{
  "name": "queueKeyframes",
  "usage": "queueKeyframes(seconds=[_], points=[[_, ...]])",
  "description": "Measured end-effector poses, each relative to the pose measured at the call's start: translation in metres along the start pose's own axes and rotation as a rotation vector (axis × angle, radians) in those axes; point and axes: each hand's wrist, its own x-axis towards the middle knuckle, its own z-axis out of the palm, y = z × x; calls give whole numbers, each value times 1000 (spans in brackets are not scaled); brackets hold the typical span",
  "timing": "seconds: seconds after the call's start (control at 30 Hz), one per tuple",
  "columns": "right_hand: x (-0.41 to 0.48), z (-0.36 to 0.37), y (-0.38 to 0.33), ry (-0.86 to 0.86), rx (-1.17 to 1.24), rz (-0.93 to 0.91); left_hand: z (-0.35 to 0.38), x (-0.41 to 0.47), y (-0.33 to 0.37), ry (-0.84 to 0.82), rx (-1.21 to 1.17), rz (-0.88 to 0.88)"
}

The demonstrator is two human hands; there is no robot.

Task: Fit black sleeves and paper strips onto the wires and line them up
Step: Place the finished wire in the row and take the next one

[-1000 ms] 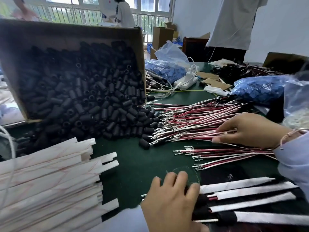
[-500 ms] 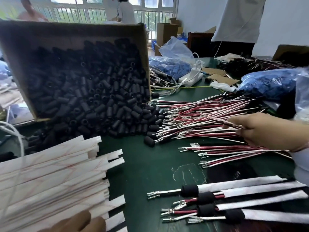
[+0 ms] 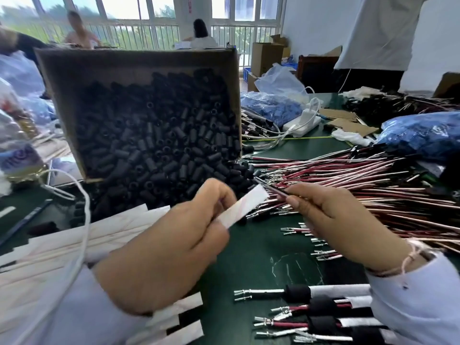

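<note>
My left hand point(image 3: 171, 247) holds a white paper strip point(image 3: 245, 206) up above the green table, its free end pointing up and right. My right hand point(image 3: 341, 220) pinches a red and white wire point(image 3: 270, 188), whose metal tip points at the strip's end. A tilted cardboard box point(image 3: 62, 100) spills black sleeves point(image 3: 159, 148) onto the table at centre left. A big heap of red and white wires point(image 3: 361, 180) lies at the right. Several finished wires with black sleeves and paper strips point(image 3: 318, 310) lie in a row at the lower right.
A stack of paper strips point(image 3: 62, 245) covers the lower left, crossed by a thin white cord point(image 3: 83, 220). Blue plastic bags point(image 3: 423, 133) and cardboard scraps sit at the back right. Loose wires point(image 3: 306, 232) lie under my right hand. People stand and sit behind the table.
My left hand came up from the strip stack holding one paper strip. My right hand lifted one wire from the heap and brought it toward the strip.
</note>
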Motion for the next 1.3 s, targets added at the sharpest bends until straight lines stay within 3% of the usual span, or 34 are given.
queueKeyframes(seconds=[0.1,0.2,0.3,0.5,0.73,1.0,1.3], points=[[-1,8,5,98,240,-5,0,14,4,22,58,43],[-4,8,6,234,423,7,2,24,4,96,329,84],[-7,7,2,324,482,-54,3,30,-5,144,433,112],[-14,9,-4,292,466,-119,-3,35,-19,141,224,140],[-17,4,-7,262,573,-120,-5,34,-19,156,346,144],[-23,1,-13,356,557,-135,-4,37,-18,122,121,239],[-25,0,-14,362,496,-150,0,36,-15,113,108,278]])
